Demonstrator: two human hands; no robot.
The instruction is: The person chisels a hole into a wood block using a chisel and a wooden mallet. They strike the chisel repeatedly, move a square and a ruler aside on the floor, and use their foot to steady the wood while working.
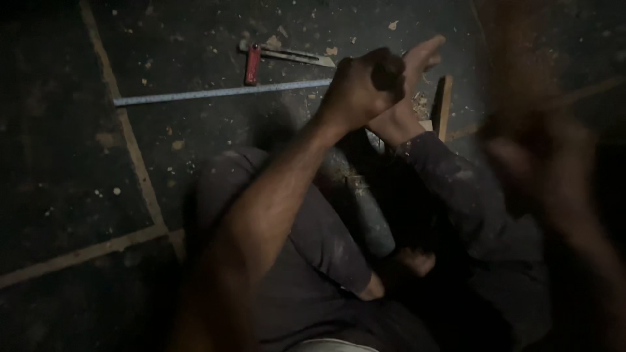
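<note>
While left hand (362, 85) clenches a dark handle (386, 73) — right grip blurred, can't tell.

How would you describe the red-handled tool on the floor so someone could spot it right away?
Start at the long pale measuring strip lying across the dark, chip-strewn floor. Just above it, left of the clenched left hand, lies the red-handled tool, seemingly a square with a thin metal blade. It is the only red thing there.
</note>
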